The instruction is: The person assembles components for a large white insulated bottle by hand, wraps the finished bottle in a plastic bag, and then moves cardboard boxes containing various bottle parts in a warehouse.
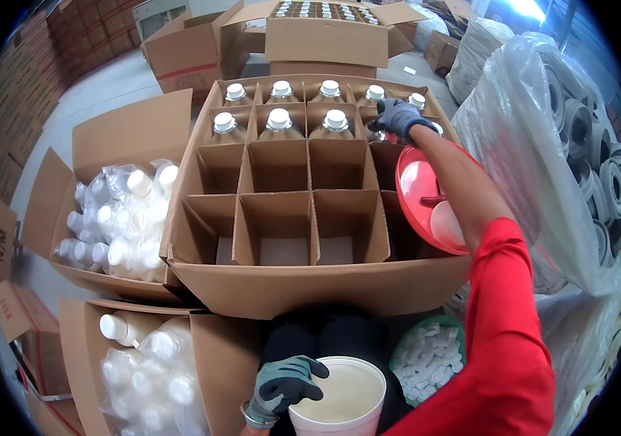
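right hand [395,115] fingers clenched on an upright bottle [377,134], cap up; left hand [285,385] fingers grasping white tub [343,400] rim

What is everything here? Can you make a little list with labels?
left hand: gloved, gripping the rim of a white tub
right hand: gloved, on a bottle in the far right of the divided box
bottles: white-capped, filling the two far rows
near cells: empty
red funnel: leaning at the box's right side
green bowl: full of white caps
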Tool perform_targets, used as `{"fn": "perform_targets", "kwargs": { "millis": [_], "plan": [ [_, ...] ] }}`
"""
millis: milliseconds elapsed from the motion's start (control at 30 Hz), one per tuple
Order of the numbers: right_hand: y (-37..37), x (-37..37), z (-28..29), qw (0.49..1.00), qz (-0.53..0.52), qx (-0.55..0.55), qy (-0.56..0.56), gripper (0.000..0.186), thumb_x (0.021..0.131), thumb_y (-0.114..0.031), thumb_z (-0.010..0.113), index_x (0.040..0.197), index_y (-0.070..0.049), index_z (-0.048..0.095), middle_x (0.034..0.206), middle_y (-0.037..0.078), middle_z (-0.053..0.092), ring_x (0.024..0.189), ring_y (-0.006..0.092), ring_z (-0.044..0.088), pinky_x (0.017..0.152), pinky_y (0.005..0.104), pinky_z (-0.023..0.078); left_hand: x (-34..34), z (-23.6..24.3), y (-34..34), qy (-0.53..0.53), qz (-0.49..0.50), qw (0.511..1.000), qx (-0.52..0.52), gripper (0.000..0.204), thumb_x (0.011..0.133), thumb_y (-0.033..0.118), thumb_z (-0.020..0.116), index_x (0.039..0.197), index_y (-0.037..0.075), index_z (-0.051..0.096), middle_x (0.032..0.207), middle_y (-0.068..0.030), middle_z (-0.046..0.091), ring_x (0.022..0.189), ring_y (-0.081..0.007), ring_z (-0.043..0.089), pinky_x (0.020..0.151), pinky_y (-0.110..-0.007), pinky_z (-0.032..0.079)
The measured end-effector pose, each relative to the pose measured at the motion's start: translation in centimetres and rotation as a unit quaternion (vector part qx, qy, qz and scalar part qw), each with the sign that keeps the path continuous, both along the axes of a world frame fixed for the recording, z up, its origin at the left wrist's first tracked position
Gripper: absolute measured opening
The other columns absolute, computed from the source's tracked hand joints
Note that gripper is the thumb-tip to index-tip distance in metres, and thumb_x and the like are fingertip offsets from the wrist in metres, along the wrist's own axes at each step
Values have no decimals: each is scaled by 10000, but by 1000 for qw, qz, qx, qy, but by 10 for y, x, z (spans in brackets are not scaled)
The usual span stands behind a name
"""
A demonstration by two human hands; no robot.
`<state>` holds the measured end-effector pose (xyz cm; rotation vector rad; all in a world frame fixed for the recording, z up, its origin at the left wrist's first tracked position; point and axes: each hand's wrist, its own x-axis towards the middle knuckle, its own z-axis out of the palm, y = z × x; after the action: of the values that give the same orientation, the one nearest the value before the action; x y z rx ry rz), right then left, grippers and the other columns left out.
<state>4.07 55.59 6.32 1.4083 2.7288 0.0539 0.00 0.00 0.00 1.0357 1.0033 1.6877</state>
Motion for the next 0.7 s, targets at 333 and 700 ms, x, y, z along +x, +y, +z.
{"fn": "perform_targets", "kwargs": {
  "millis": [333,700],
  "plan": [
    [-134,102,161,773,213,22,597,424,880,-425,669,1040,-43,577,932,76,628,811,200,619,708,318,495,-21,23,38,-88,58,994,-1,492,922,121,595,1373,-17,457,1325,-159,550,1185,-250,556,1038,-371,424],
    [-368,162,-43,743,153,-134,638,397,971,-324,524,1221,-16,520,1093,116,577,1001,232,565,885,343,453,-35,81,28,230,238,943,32,864,833,96,704,1523,91,184,1534,-56,275,1331,-183,364,1051,-309,407]
  ]
}}
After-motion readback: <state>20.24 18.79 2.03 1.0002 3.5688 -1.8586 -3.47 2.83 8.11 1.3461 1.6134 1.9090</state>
